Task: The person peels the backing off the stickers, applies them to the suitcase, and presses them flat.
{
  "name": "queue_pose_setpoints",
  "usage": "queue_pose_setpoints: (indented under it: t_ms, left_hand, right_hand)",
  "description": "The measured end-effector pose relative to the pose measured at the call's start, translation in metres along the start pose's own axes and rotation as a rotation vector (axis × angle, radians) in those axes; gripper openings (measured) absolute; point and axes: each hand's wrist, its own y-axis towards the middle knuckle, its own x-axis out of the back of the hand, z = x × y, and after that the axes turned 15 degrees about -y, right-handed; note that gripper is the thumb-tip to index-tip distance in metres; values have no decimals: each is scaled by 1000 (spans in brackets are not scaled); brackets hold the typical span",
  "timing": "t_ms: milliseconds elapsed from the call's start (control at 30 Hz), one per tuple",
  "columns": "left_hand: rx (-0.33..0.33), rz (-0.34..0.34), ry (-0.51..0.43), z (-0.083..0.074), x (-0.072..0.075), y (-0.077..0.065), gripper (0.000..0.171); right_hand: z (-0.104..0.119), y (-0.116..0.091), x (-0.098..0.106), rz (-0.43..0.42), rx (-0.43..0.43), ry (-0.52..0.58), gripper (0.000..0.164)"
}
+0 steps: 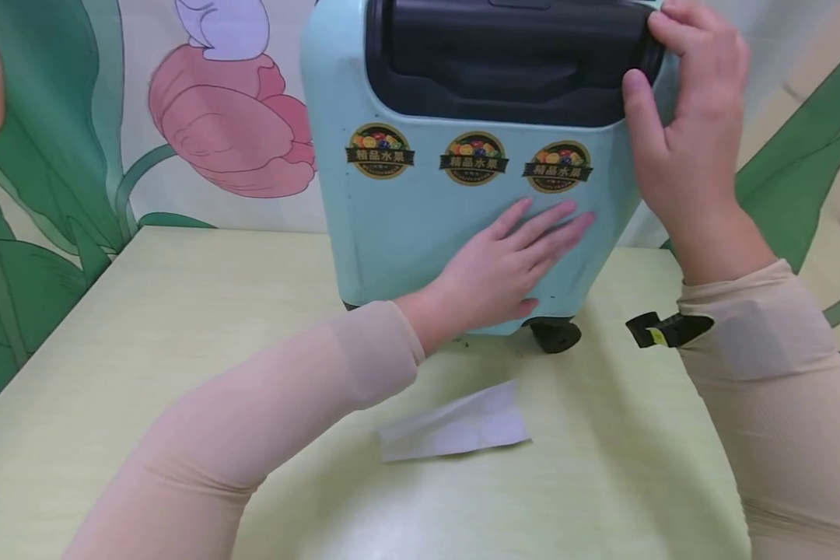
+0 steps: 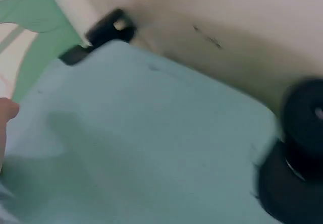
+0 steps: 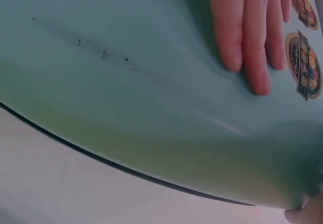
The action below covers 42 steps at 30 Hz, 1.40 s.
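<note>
Mint-green suitcase (image 1: 420,233) upright on desk (image 1: 112,373): left hand (image 1: 511,264) pressed flat, fingers straight; right hand (image 1: 686,132) fingers curled gripping its top corner.

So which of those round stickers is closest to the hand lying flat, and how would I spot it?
Start at the mint suitcase standing on the table. Under its dark recess sit three round fruit stickers in a row. It is the right-hand sticker, directly above the left hand and its fingers.
</note>
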Motion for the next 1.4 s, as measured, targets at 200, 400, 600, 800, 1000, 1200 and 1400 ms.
queue_pose_setpoints:
  t_ms: [200, 400, 600, 800, 1000, 1200, 1400]
  left_hand:
    - [126, -169, 30, 6, 11, 8, 80]
    - [138, -111, 33, 6, 0, 7, 85]
    - [103, -143, 23, 4, -3, 0, 85]
    - [211, -210, 26, 13, 12, 10, 78]
    - [191, -197, 16, 10, 1, 3, 78]
    - [154, -247, -29, 13, -10, -5, 72]
    - [221, -273, 4, 19, -1, -4, 68]
  right_hand:
    - [1, 0, 0, -10, -6, -9, 41]
    - [1, 3, 3, -5, -38, -35, 44]
    - [4, 6, 4, 19, -65, -47, 43]
    - [9, 7, 3, -3, -95, 13, 42]
    - [13, 8, 2, -41, -141, 94, 37]
    - [14, 9, 1, -54, -140, 106, 37]
    - [11, 8, 0, -66, -143, 99, 37]
